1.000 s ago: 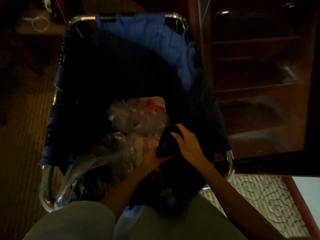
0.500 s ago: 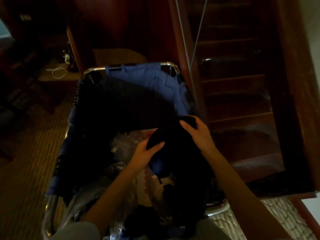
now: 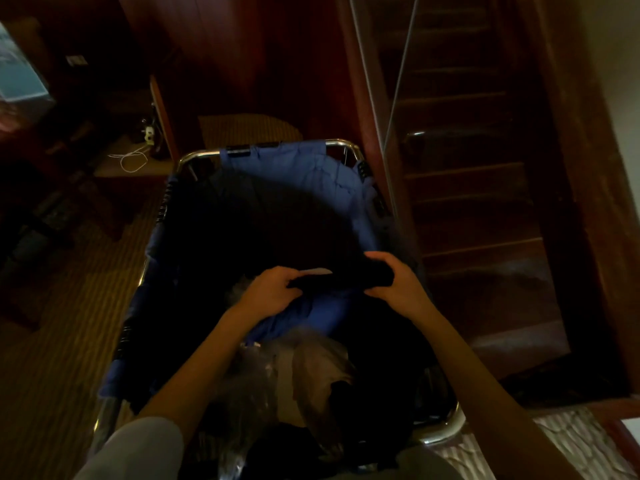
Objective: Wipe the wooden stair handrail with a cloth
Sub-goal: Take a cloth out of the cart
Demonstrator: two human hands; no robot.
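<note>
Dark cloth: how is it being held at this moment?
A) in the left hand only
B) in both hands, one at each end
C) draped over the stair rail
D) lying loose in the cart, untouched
B: the left hand and the right hand each grip one end of the dark cloth, stretched between them above the blue cart bag.

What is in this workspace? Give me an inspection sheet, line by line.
Surface: striped carpet, dimly lit.
Job's things: dark cloth, stretched between both hands above the blue cart.
Clutter: clear plastic bags inside the cart.
Grippers: left hand and right hand each grip one end of the cloth.
Cables: white cable looped on a low ledge at far left.
Surroundings: wooden stairs to the right, wood panelling behind.
</note>
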